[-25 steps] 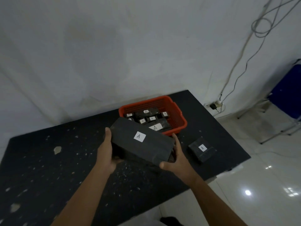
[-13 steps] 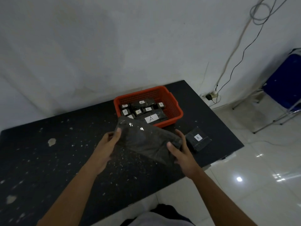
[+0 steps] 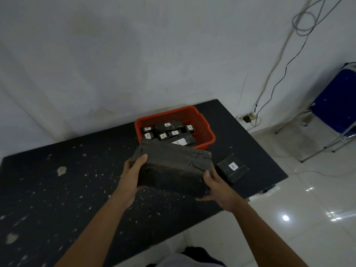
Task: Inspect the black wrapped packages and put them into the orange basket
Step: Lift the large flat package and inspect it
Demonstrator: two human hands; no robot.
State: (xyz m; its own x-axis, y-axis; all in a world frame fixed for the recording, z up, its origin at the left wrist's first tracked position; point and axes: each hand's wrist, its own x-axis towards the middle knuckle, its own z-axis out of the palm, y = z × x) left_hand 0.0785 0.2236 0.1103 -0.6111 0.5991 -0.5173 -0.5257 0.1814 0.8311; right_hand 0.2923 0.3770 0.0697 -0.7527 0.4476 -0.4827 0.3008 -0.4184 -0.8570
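Note:
I hold a large black wrapped package (image 3: 171, 168) above the table, between both hands. My left hand (image 3: 133, 174) grips its left end and my right hand (image 3: 217, 187) supports its right end from below. The side facing me shows no label. Behind it stands the orange basket (image 3: 204, 130), holding several black packages with white "A" labels. A smaller black package (image 3: 233, 168) with an "A" label lies on the table just right of my right hand.
The black table (image 3: 67, 189) is speckled with white chips. Its right edge runs close to the small package. A white wall stands behind, cables hang at the right, and a blue folding chair (image 3: 335, 110) stands on the tiled floor.
I have turned the large package over in my hands: its labelled face showed one second ago, and now an unlabelled side faces me.

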